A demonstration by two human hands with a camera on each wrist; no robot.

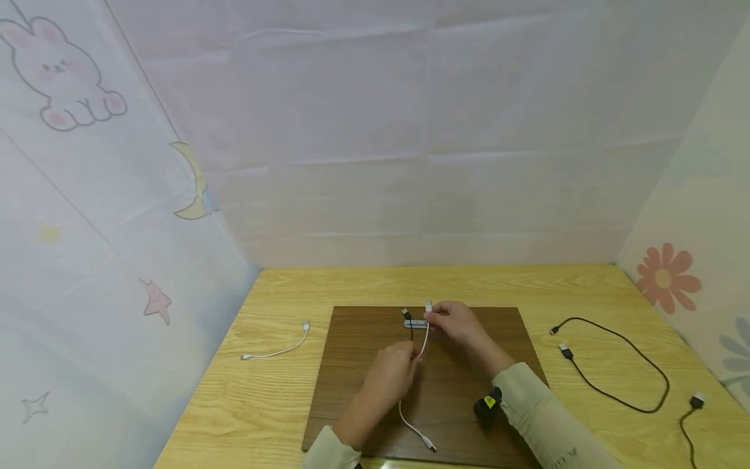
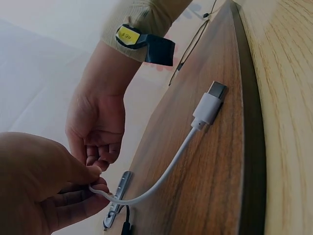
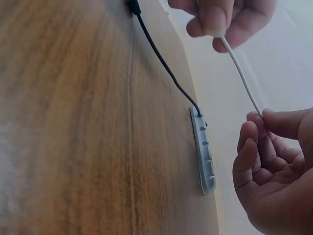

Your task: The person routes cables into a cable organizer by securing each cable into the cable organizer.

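A white USB cable [image 1: 424, 340] is stretched between both hands above the dark brown board [image 1: 346, 391]. My left hand [image 1: 389, 370] pinches it between thumb and fingers, its lower end and plug [image 2: 208, 107] hanging toward the board's front. Near the other plug, my right hand [image 1: 459, 321] pinches the same cable. Just beneath lies a grey slotted cable holder [image 3: 204, 156], apart from the white cable. A black cable [image 3: 164, 63] sits in the holder's end slot; its plug [image 1: 407, 314] shows at the back in the head view. The left hand hides part of the black cable.
Left of the board, another white cable [image 1: 277, 354] lies on the light wooden table [image 1: 234, 404]. A long looped black cable [image 1: 641, 357] is on the right, with one more black cable [image 1: 685, 426] near the right edge. A patterned cloth wall [image 1: 410, 215] stands behind.
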